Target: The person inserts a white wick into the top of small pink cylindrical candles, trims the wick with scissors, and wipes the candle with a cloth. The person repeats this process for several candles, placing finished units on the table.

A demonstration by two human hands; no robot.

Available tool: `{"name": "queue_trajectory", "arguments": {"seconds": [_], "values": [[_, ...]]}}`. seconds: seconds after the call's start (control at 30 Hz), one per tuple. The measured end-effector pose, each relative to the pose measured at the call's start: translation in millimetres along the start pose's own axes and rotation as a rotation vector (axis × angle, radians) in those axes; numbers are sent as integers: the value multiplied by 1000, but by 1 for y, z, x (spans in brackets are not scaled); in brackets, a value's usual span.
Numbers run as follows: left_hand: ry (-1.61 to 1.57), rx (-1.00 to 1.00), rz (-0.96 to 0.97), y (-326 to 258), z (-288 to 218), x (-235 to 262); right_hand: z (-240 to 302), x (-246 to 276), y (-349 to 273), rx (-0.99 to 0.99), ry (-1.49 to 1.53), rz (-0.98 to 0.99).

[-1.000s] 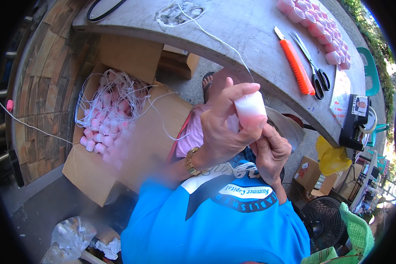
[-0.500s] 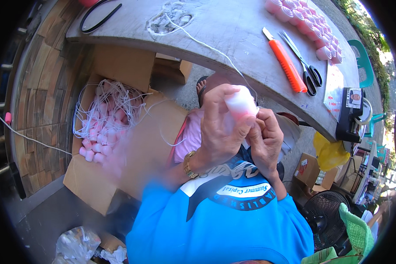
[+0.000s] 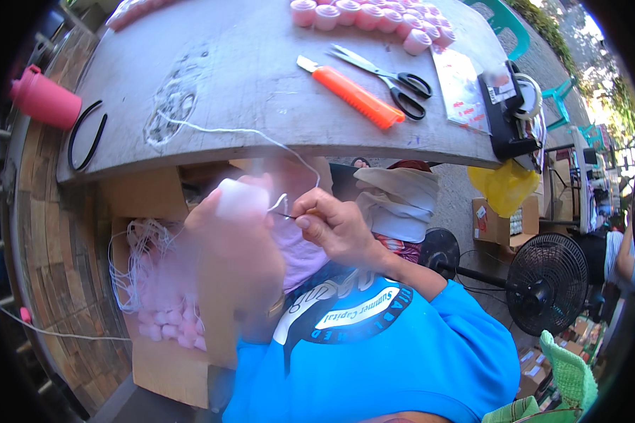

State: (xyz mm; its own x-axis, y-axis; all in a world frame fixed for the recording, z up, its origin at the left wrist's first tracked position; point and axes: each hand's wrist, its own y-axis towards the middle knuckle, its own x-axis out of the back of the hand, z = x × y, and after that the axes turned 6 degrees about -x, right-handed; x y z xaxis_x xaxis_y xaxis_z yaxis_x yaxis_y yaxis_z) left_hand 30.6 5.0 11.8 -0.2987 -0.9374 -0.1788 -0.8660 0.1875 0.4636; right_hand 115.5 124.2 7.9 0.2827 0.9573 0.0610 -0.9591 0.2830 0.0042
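Observation:
My left hand, partly smeared by a blur, is closed around a pale pink-and-white roll just in front of the table edge. To its right, my right hand pinches a thin dark needle-like tool that points toward the roll. A white cord runs from the tabletop down to the roll, with a small loop by the tool's tip. Whether the tool touches the roll I cannot tell.
On the table lie an orange cutter, scissors, pink rolls and a black tape dispenser. A pink tumbler stands far left. Below sits a cardboard box of corded rolls; a fan is at right.
Both hands have moved left in the view, and the roll with them. My hands have drawn apart; the thin tool and a cord loop now show between them. The view has turned.

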Motion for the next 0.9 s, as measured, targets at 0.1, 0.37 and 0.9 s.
{"name": "queue_trajectory", "arguments": {"seconds": [0.1,0.37,0.9], "values": [[-51,-12,-51,3,-9,-3,-14,-9,3,510,-443,-309],[-362,-176,-429,57,-24,57,-14,30,-17,531,-774,-334],[282,55,341,11,-2,0,41,190,79,59,-1358,-444]]}}
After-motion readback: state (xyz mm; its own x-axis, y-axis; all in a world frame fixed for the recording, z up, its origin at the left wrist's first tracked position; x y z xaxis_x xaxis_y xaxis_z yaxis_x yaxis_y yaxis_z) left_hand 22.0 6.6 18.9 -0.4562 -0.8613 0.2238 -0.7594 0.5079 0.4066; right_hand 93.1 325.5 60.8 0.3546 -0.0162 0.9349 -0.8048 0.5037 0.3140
